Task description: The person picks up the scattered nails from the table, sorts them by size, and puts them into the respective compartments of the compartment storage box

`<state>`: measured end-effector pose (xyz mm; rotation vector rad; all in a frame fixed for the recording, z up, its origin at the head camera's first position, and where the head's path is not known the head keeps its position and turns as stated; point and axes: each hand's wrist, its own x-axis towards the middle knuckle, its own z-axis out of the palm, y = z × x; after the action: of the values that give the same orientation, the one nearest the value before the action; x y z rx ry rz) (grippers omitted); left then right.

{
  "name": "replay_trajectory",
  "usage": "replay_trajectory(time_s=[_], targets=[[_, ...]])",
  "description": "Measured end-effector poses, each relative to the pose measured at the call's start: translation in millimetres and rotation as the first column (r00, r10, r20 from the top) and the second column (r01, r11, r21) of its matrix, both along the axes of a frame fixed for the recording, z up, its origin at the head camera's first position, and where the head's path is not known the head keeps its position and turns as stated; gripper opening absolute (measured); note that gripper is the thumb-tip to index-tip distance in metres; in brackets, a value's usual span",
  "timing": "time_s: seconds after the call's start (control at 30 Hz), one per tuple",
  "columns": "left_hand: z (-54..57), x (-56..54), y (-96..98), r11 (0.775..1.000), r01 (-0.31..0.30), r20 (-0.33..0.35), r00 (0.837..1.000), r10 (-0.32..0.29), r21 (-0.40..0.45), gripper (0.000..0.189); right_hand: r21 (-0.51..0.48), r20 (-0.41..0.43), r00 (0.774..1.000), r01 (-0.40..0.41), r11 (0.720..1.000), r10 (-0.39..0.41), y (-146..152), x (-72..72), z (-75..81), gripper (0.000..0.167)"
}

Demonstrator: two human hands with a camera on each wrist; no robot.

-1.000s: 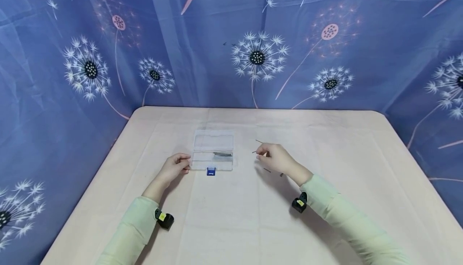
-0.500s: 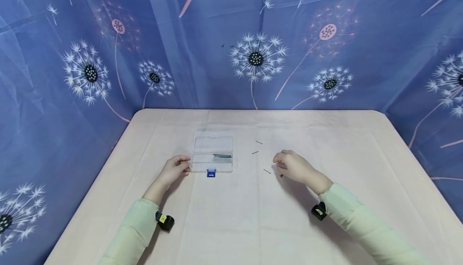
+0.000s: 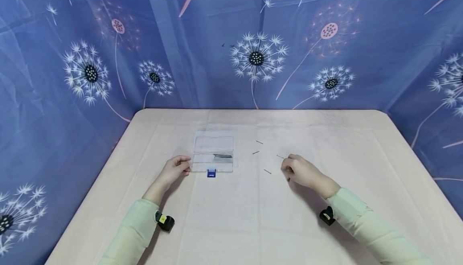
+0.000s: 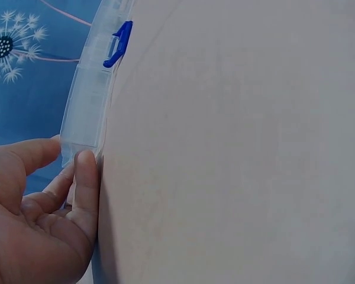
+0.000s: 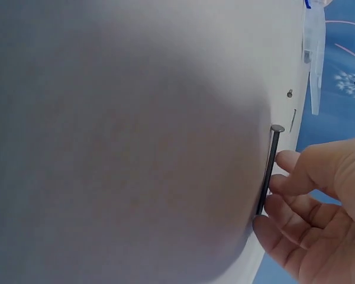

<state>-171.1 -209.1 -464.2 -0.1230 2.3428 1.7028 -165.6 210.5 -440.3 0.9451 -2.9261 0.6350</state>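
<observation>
A blue curtain [image 3: 202,56] with puffy white dandelions goes round a pale table [image 3: 224,216]. A clear plastic box [image 3: 202,166] sits on the table, left of the middle, with its lid [image 3: 213,142] lying open at the back. A blue latch [image 3: 211,173] is on the front edge. Inside, a bunch of thin nails [image 3: 223,156] lies on the right side of the back part.

The left hand [image 3: 175,168] pinches the left end of the box, with the thumb and a finger on the plastic.

To the right of the box, three loose nails lie apart on the table: a back nail [image 3: 259,142], a middle nail [image 3: 255,152] and a front nail [image 3: 267,171]. One more thin nail [image 3: 280,156] is just beside the right hand [image 3: 300,169].

That hand has bent fingers, with the tips right by a big dark nail [image 5: 268,171] (its flat round head is easy to see up close). I can't tell if the fingers grip it or only touch it.

Both arms have light green sleeves [image 3: 128,231].
</observation>
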Motion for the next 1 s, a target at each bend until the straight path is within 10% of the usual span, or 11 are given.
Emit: replay_trajectory(time_s=[0.67, 1.0], targets=[[-0.5, 4.3, 5.3, 0.999, -0.038, -0.021, 0.999, 0.038, -0.025, 0.034, -0.036, 0.056, 0.997, -0.045, 0.998, 0.047, 7, 2.7, -2.0, 0.027], [-1.6, 2.3, 5.5, 0.999, -0.032, -0.029, 0.999, 0.031, -0.036, 0.033, -0.073, -0.042, 0.993, -0.109, 0.991, 0.106, 18, 3.8, -3.4, 0.038]])
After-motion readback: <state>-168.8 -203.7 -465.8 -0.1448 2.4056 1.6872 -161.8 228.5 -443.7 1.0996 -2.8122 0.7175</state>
